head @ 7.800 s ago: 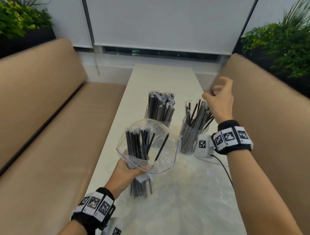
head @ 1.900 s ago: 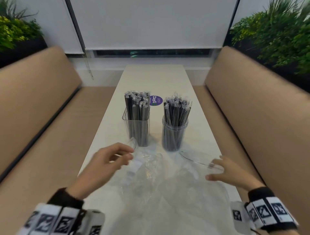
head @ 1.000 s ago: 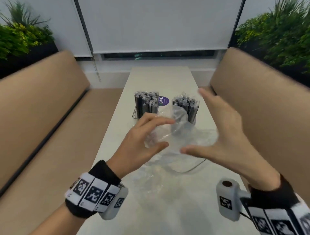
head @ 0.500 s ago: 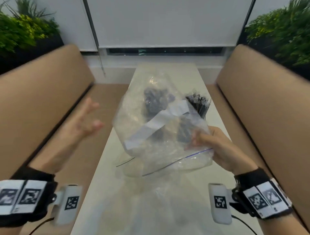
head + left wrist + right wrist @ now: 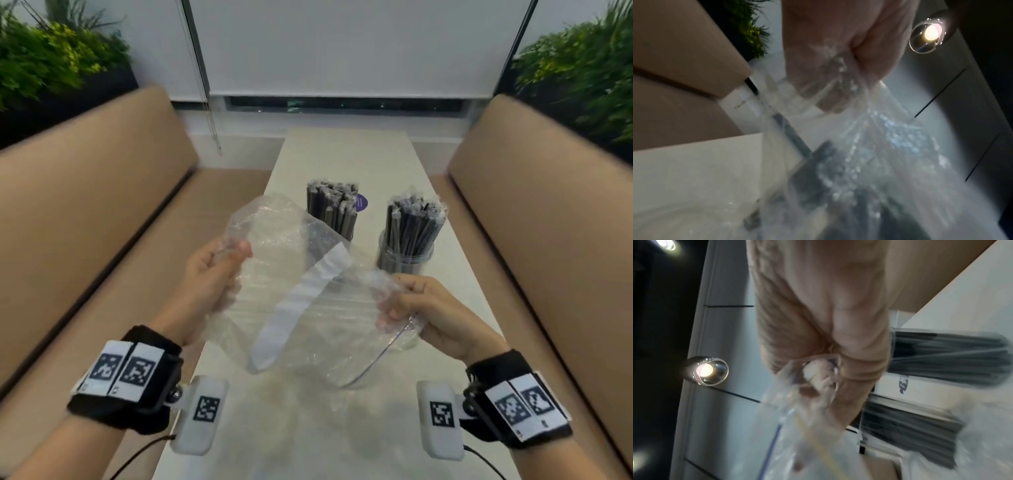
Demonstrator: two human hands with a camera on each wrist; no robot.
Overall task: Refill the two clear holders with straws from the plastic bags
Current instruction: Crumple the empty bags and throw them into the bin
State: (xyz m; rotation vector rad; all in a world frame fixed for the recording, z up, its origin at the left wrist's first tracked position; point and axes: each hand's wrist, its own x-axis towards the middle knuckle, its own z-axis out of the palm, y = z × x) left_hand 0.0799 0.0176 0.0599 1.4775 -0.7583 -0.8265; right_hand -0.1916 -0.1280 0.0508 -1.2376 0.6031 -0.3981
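An empty clear plastic bag with a white label strip hangs above the table, stretched between both hands. My left hand grips its upper left part, fingers curled into the film. My right hand pinches the zip edge at the right. Behind the bag stand a square clear holder and a round clear holder, both packed with wrapped black straws. The bag hides the lower part of the square holder.
More clear plastic film lies flat on the near end of the table. Tan bench seats flank the table on both sides. A purple round sticker lies behind the holders. Plants sit in the far corners.
My left hand, held free at the left half a second ago, has come in and gripped the bag. The bag has dropped lower and now stretches between both hands.
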